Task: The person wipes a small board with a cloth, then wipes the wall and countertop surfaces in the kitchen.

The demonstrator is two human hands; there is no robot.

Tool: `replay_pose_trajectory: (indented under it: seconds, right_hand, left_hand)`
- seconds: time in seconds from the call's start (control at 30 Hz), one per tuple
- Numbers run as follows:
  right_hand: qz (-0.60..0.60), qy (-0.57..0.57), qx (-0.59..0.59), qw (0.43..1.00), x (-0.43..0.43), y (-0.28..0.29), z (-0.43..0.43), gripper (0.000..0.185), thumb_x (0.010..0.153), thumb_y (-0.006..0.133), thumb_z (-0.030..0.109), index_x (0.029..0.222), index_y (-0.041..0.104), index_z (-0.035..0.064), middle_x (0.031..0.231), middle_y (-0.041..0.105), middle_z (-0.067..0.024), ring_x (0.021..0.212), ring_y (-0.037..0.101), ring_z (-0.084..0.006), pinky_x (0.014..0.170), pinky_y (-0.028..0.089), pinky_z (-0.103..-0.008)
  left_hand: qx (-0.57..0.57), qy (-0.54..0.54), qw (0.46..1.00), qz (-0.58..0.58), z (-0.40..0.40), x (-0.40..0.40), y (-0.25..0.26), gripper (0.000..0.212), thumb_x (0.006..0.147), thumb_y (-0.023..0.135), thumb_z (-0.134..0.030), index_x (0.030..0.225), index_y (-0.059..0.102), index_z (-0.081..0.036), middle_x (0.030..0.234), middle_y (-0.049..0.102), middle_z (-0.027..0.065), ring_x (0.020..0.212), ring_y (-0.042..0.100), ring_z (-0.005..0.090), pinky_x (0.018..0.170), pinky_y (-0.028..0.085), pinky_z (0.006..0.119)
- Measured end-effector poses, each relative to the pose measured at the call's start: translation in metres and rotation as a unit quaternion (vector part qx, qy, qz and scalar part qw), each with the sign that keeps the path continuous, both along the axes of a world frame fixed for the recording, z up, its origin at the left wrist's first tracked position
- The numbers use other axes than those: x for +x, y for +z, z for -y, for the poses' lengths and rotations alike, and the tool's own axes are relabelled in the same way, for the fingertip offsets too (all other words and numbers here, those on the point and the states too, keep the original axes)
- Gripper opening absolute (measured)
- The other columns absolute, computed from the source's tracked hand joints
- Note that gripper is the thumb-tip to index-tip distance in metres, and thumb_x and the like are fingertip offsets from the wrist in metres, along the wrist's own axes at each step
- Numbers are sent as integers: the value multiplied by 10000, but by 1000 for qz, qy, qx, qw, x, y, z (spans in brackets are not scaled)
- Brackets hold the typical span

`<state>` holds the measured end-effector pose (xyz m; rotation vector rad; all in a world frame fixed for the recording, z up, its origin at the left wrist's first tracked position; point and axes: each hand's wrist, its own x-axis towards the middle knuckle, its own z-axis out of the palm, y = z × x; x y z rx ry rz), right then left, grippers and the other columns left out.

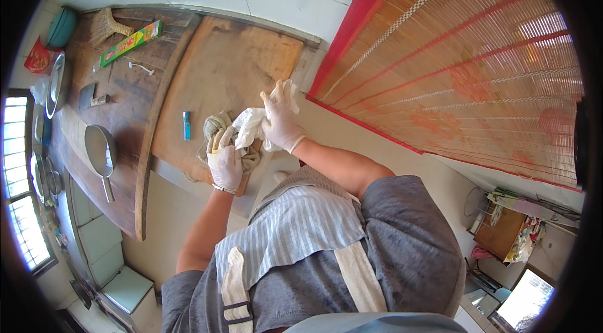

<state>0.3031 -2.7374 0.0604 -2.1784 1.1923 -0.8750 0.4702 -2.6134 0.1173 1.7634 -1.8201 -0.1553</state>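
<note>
My right hand, in a thin whitish glove, grips a crumpled white plastic bag; part of the bag sticks out beyond the fingertips. My left hand, gloved the same way, is at the bag's lower left end with its fingers fairly straight. Whether it pinches the bag is not clear. Under and behind both hands lies a bunched grey-beige cloth, partly hidden. It rests near the front edge of a wooden board. A blue lighter lies on the board, left of the cloth.
A dark wooden table on the left holds a metal scoop, a cleaver, a green-yellow box, a small white handle-like piece and a straw brush. A red-edged bamboo blind hangs at the right.
</note>
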Motion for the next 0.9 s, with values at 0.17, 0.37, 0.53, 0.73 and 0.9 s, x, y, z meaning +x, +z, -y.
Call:
replay_pose_trajectory:
  seconds: [0.17, 0.37, 0.53, 0.73, 0.9]
  right_hand:
    - [-24, 125, 28, 991, -15, 25, -44, 920, 759, 781, 264, 1480, 290, -28, 1508, 136, -431, 1409, 78, -631, 1161, 138, -636]
    - [-44, 119, -139, 982, -53, 4, -19, 792, 729, 783, 132, 1420, 419, -3, 1458, 422, -280, 1280, 499, -438, 1044, 433, -504]
    - [3, -13, -5, 1000, -63, -6, 46, 405, 857, 560, 10, 1262, 545, 11, 1304, 559, -208, 1152, 582, -357, 998, 459, -452]
    - [-6, -64, -82, 995, -39, 26, 19, 356, 794, 641, 111, 1110, 640, -54, 1210, 573, -206, 1196, 494, -412, 1040, 378, -500]
    - [-176, 70, -124, 974, -50, -2, 1, 512, 834, 586, 120, 1266, 518, -146, 1373, 456, -336, 1315, 415, -461, 1150, 292, -517]
  left_hand:
    - [6, -1, 1000, 6, -8, 3, -3, 133, 875, 583, -104, 791, 556, -5, 1315, 598, 201, 1223, 517, 440, 1050, 375, 525]
    - [-8, 4, 1000, -23, -12, 3, -10, 118, 825, 658, -122, 761, 578, -62, 1342, 597, 140, 1246, 506, 389, 1065, 335, 512]
    - [6, -11, 1000, 1, -7, -4, 3, 158, 813, 684, -155, 718, 592, -69, 1315, 615, 111, 1243, 500, 375, 1060, 327, 508]
    - [25, 11, 999, 28, -20, -6, -9, 115, 791, 675, -113, 722, 600, -59, 1275, 630, 109, 1183, 524, 374, 1018, 358, 516]
    - [40, 24, 999, 23, -36, -11, -12, 99, 816, 664, -123, 756, 618, -59, 1269, 631, 116, 1194, 521, 378, 1013, 357, 516]
